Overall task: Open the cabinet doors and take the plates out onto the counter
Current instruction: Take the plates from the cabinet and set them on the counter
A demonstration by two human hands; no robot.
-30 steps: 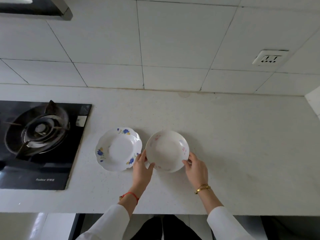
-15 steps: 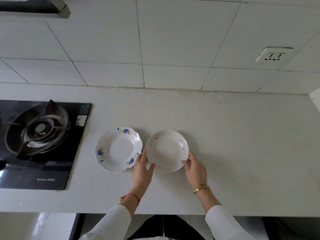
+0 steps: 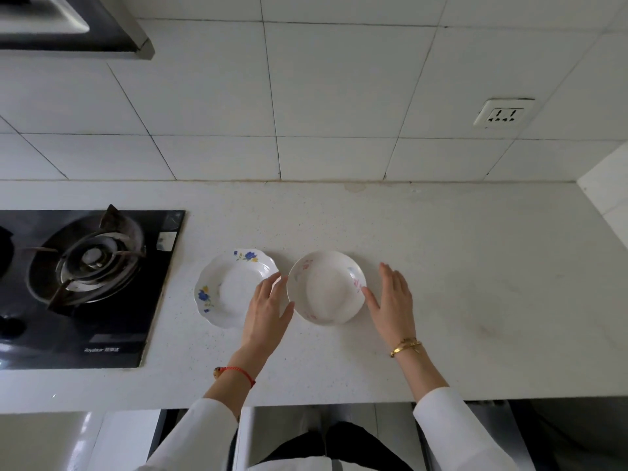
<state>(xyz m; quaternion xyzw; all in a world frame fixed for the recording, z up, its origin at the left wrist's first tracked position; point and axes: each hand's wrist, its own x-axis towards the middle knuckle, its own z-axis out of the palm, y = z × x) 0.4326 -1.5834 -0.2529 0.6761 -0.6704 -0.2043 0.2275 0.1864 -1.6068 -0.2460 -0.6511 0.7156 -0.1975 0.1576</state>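
On the counter (image 3: 441, 266), pink-flower plate (image 3: 326, 287) sits btwn both hands: left hand (image 3: 268, 311) & right hand (image 3: 390, 300) spread, gripping nothing.

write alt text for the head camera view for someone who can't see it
Two open hands, left hand and right hand, flank a pink-flowered plate resting on a white counter, not gripping it. A blue-flowered plate sits beside it on the left, next to a black gas hob.
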